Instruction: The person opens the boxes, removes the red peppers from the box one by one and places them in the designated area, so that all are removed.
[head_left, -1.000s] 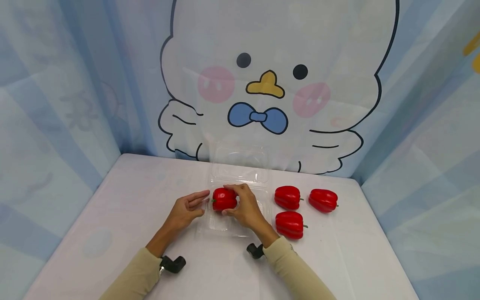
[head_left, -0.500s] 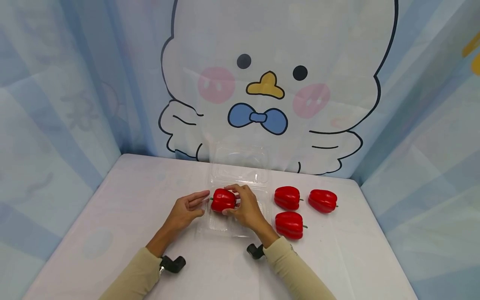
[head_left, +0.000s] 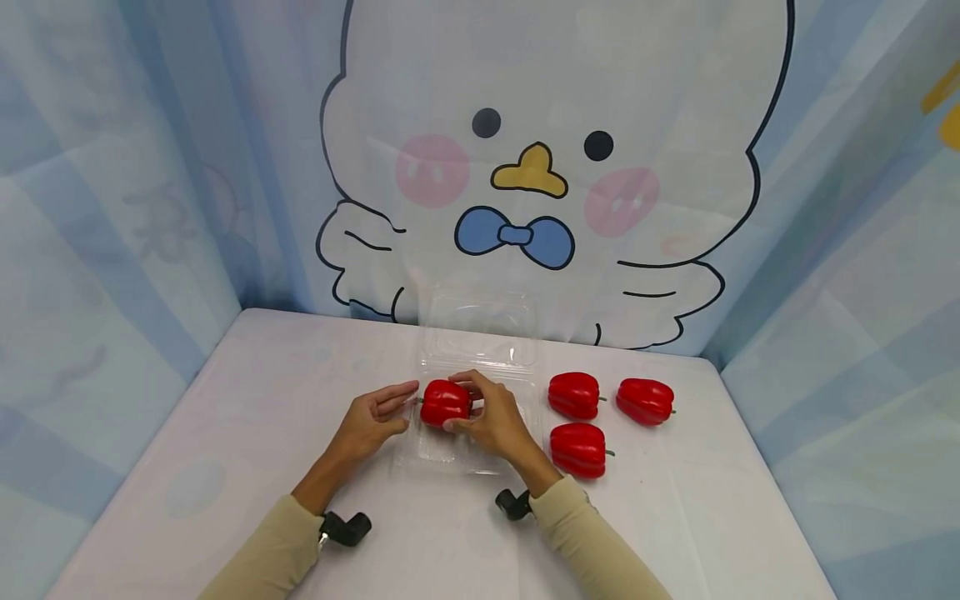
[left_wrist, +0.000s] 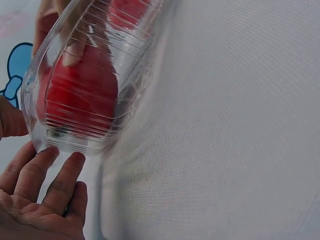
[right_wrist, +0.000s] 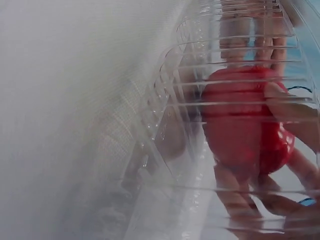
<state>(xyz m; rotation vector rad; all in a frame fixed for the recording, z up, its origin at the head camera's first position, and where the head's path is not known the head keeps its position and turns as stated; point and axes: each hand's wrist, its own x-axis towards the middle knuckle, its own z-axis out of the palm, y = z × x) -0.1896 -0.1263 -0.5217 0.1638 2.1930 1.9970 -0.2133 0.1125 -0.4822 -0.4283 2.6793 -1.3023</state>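
My right hand [head_left: 497, 417] grips a red bell pepper [head_left: 444, 403] inside the left part of a clear plastic clamshell box [head_left: 465, 454]. The pepper's green stem points left. In the right wrist view the thumb and fingers curl round the pepper [right_wrist: 235, 120], seen through the ribbed box wall. At the box's left side is my left hand [head_left: 371, 423], its fingers extended and the thumb apart. The left wrist view has these fingertips [left_wrist: 75, 159] at the ribbed wall of the box [left_wrist: 75, 142]. The box's lid [head_left: 480, 325] stands raised at the back.
To the right of the box lie three more red bell peppers: one near the box [head_left: 574, 395], one farther right [head_left: 646, 401] and one in front [head_left: 579, 450]. A curtain with a cartoon bird [head_left: 540, 208] hangs behind the white-covered table [head_left: 247, 392].
The pepper in my right hand has shifted slightly left and toward me within the box, the fingers following a little. My left hand stays where it was.
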